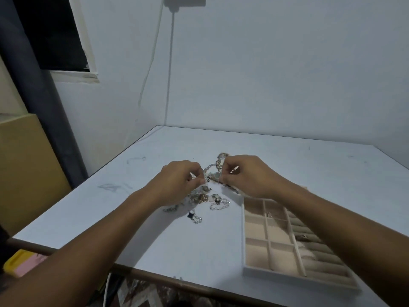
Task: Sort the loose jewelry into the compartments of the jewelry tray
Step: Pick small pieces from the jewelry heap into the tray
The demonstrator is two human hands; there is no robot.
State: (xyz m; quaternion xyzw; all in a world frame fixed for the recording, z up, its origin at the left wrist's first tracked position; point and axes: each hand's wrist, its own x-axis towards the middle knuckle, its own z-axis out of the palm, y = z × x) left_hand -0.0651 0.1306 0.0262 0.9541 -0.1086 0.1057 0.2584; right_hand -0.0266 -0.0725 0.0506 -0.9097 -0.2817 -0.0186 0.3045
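Up over the table (287, 156), both hands meet above the jewelry pile (202, 198). Left hand (177, 180) and right hand (245, 176) each pinch part of a chain (209, 167) strung between them — fingers closed on it, thumbs against forefingers. Below them the pile lies loose on the white top: a pearl strand (219, 206), a dark clover piece (190, 215), some gold bits too tangled to sort out. To the right sits the tray (276, 276), partly under the right forearm — its square compartments mostly bare, a small item or two in the ring rolls.
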